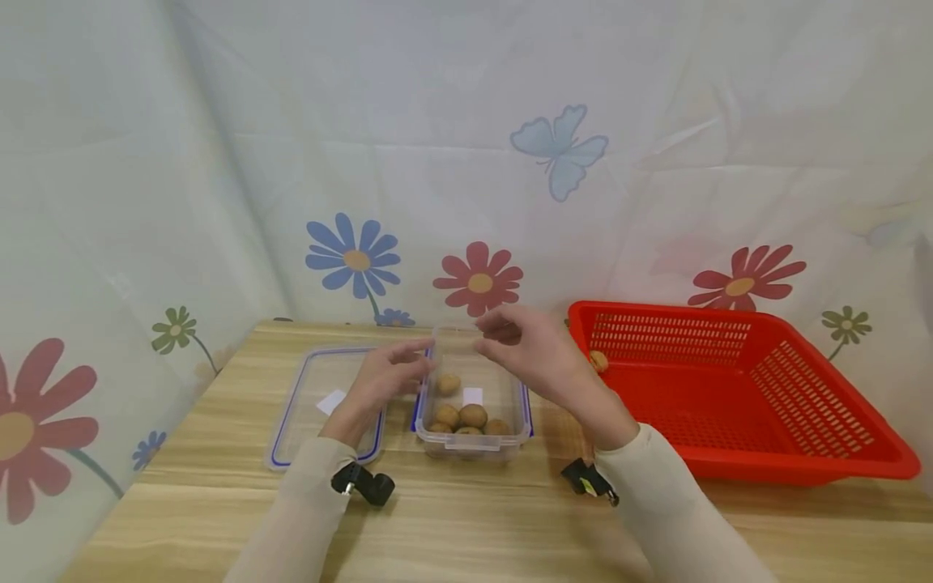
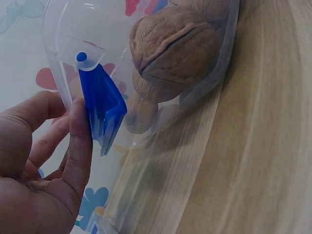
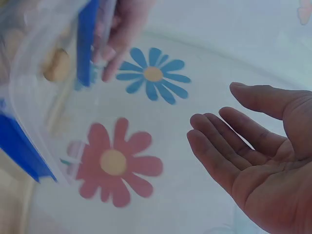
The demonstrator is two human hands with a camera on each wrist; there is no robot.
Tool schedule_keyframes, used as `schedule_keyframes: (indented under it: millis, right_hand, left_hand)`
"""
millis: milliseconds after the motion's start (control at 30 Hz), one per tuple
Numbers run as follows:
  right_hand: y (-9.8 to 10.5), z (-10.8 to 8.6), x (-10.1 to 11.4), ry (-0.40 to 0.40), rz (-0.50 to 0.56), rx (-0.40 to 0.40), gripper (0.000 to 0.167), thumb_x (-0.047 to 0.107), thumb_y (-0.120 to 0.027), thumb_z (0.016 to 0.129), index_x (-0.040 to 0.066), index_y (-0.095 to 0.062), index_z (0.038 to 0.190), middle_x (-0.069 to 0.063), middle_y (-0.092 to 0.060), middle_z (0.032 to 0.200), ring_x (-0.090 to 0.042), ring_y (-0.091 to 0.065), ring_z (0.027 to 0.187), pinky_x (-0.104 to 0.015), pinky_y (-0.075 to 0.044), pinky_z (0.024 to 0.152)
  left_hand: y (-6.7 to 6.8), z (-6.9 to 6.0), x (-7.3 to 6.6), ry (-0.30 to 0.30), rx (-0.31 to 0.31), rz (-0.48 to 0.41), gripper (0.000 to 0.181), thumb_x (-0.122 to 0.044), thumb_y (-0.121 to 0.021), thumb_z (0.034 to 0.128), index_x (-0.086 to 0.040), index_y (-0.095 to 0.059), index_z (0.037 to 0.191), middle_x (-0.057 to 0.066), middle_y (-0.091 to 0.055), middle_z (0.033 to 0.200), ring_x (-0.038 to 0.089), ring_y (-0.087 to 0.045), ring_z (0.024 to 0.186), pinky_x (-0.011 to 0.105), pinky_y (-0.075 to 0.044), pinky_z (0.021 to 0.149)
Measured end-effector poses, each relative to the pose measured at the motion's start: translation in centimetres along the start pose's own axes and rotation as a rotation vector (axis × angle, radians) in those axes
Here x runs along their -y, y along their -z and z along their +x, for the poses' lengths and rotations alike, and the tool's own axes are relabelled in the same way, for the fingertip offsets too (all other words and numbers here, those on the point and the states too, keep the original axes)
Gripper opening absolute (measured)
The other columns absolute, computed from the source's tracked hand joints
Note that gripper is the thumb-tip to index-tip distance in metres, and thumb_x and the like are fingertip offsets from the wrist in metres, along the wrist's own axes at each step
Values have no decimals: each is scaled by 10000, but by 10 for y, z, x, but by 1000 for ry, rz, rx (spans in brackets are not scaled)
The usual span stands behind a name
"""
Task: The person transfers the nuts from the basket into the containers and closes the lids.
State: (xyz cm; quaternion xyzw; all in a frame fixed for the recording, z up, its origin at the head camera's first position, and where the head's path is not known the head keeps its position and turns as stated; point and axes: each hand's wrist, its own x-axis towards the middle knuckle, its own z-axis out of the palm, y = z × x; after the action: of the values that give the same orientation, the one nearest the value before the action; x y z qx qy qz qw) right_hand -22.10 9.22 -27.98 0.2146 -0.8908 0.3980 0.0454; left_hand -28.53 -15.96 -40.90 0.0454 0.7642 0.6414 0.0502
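A clear plastic box (image 1: 477, 442) with blue side latches stands on the table, holding several walnuts (image 1: 473, 415) and a small white paper. My left hand (image 1: 382, 379) is at its left side, fingers loosely bent. In the left wrist view, fingertips (image 2: 79, 114) touch the box beside a blue latch (image 2: 102, 102); whether they grip the rim is hard to tell. Above the box's back right part is my right hand (image 1: 535, 352), holding nothing. The right wrist view shows its relaxed fingers (image 3: 214, 156) apart from the box.
A clear lid (image 1: 291, 441) with a blue seal lies left of the box, a white paper (image 1: 331, 402) on it. To the right stands a red plastic basket (image 1: 729, 465), with a walnut (image 1: 598, 361) by its left wall. A flowered curtain (image 1: 437, 162) hangs behind the table.
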Motion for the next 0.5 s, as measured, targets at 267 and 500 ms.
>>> schedule_keyframes:
  millis: [267,500]
  right_hand:
    - [33,0,-7,-14,-16,-50,303,178,-808,969,89,-738,1250,-39,-765,1161,-240,-716,1066,-410,-623,915]
    - [60,2,-27,-28,-42,-59,305,159,-780,988,56,-719,1269,-91,-752,1183,-280,-703,1072,-447,-620,921]
  left_hand:
    - [1,1,1,1,-5,2,492,-146,-725,994,-81,-637,1473,196,-698,1272,284,-704,1048,384,-619,909]
    - [0,2,3,-9,-2,-6,487,-134,-723,996,-78,-637,1472,212,-692,1286,275,-694,1052,369,-622,886]
